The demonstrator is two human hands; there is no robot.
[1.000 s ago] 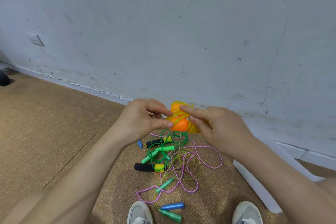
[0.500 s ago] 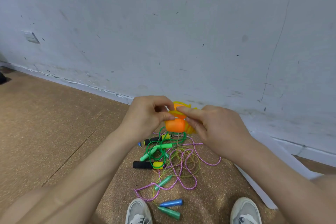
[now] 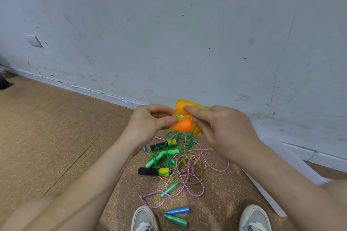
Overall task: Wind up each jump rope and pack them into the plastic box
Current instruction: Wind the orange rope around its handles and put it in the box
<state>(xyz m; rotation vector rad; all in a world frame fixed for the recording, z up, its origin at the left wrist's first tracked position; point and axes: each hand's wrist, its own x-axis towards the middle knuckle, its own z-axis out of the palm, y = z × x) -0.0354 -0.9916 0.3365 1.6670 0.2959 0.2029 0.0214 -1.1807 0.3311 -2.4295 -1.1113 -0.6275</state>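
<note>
Right forearm covers most of a white flat-edged thing (image 3: pixel 270 200) on the floor (image 3: pixel 56 137) by the wall (image 3: pixel 169 33); can't tell if it's the plastic box or a lid. Both shoes (image 3: pixel 143 218) are cut off at the bottom edge. The far side of the yellow rope (image 3: pixel 181 113) bundle is hidden behind the right hand (image 3: pixel 223 129).

The bundle is held up in front of the wall, between both hands and above the floor pile. The 2 orange handles (image 3: pixel 183 124) sit together with yellow loops wrapped across them. Left hand (image 3: pixel 150 124): thumb and fingertips pinch a loop at the handles' left side. Right hand: index finger lies straight over the top loops, other fingers curl around the bundle's right side.

The floor pile below the hands is tangled: a green rope (image 3: pixel 169 153), a pink rope (image 3: pixel 199 191), a thin yellow-green cord (image 3: pixel 205 171), black-and-yellow handles (image 3: pixel 153 171), and 1 blue handle (image 3: pixel 178 210) beside 1 green handle (image 3: pixel 176 220) near the left shoe. Can't tell which cord joins which handle.
</note>
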